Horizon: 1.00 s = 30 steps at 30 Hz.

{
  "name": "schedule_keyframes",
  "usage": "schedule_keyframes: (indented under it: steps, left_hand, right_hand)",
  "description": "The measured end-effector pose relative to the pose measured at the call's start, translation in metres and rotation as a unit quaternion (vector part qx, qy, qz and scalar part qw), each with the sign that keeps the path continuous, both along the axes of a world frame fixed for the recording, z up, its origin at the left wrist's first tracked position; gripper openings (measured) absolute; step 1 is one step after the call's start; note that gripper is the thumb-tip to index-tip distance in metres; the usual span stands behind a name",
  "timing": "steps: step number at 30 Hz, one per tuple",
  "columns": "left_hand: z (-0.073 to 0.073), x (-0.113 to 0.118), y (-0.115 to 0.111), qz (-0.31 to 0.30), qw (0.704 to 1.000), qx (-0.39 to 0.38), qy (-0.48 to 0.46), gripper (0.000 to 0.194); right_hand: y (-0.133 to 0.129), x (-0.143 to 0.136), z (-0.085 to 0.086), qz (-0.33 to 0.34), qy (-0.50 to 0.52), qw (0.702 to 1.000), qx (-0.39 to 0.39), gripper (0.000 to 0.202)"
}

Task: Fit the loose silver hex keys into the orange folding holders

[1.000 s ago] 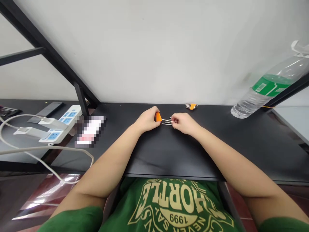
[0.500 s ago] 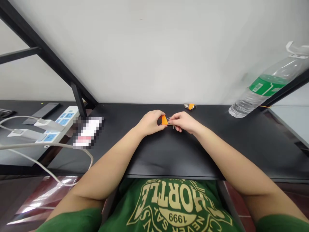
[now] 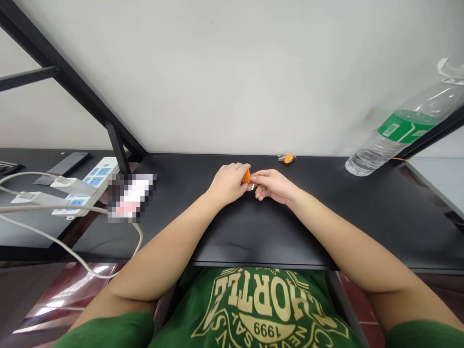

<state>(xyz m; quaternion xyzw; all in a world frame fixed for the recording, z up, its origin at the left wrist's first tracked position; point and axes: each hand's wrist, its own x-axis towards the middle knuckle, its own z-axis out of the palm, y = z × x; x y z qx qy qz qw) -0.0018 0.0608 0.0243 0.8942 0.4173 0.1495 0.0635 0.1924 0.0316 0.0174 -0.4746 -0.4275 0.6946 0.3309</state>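
Near the middle of the black table, my left hand (image 3: 229, 183) is closed around an orange hex key holder (image 3: 246, 177); its fingers hide most of it. My right hand (image 3: 273, 185) touches the holder's right side, thumb and index finger pinched together. A short, bright metal end of a hex key (image 3: 253, 186) shows just below that pinch, and the rest of the key is hidden. Beyond my right hand, close to the wall, lies a second hex key set (image 3: 287, 158), several metal keys in an orange holder.
A large clear bottle with a green label (image 3: 406, 126) stands at the right back. To the left lie a blurred-out phone (image 3: 133, 195) and a white power strip (image 3: 97, 181) with plugged-in chargers. A white cable (image 3: 139, 237) loops over the table's front edge near my left forearm.
My right hand has moved slightly left against the holder. The metal keys seen between my hands are now mostly covered, and the holder has turned, showing less orange.
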Motion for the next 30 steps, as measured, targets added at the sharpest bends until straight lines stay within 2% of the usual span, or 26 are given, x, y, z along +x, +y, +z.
schedule_keyframes:
  steps: [2, 4, 6, 8, 10, 13, 19, 22, 23, 25, 28, 30]
  left_hand:
    - [-0.003, -0.002, 0.003, 0.016, 1.000, 0.002, -0.025, 0.048]
    - [-0.007, -0.005, 0.007, 0.024, 0.997, 0.002, -0.067, 0.049]
    - [-0.012, -0.006, 0.009, 0.026, 0.993, 0.010, -0.118, 0.048]
    - [-0.016, -0.007, 0.010, 0.034, 0.985, 0.027, -0.169, 0.047]
    - [-0.019, -0.006, 0.008, 0.045, 0.976, 0.043, -0.207, 0.048]
    - [-0.020, -0.006, 0.007, 0.060, 0.972, 0.053, -0.223, 0.049]
    - [-0.020, -0.010, 0.012, 0.006, 0.987, 0.034, -0.156, 0.052]
    - [-0.019, -0.010, 0.014, 0.010, 0.992, 0.026, -0.124, 0.052]
    - [-0.018, -0.010, 0.014, 0.017, 0.994, 0.021, -0.110, 0.052]
    - [-0.018, -0.009, 0.015, 0.037, 0.996, 0.009, -0.081, 0.051]
    - [-0.018, -0.009, 0.018, 0.072, 0.996, -0.010, -0.049, 0.050]
    - [-0.019, -0.010, 0.019, 0.078, 0.996, -0.018, -0.042, 0.049]
  right_hand:
    - [0.002, 0.003, -0.003, -0.012, -0.077, 0.996, 0.048, 0.022]
    - [0.005, 0.010, -0.005, -0.020, -0.218, 0.963, 0.160, 0.022]
    - [0.007, 0.020, -0.005, 0.009, -0.353, 0.886, 0.299, 0.018]
    - [0.008, 0.028, -0.003, 0.073, -0.436, 0.809, 0.386, 0.016]
    - [0.008, 0.033, -0.002, 0.142, -0.476, 0.770, 0.399, 0.013]
    - [0.006, 0.029, -0.002, 0.196, -0.506, 0.751, 0.377, 0.010]
    - [-0.002, 0.011, 0.002, 0.213, -0.542, 0.752, 0.307, 0.005]
    - [-0.002, 0.016, 0.005, 0.193, -0.532, 0.759, 0.323, 0.009]
    - [-0.001, 0.019, 0.005, 0.174, -0.511, 0.774, 0.331, 0.010]
    - [0.004, 0.027, 0.004, 0.116, -0.451, 0.824, 0.323, 0.010]
    - [0.011, 0.036, -0.003, 0.015, -0.344, 0.902, 0.260, 0.011]
    - [0.014, 0.037, -0.007, -0.024, -0.287, 0.930, 0.229, 0.010]
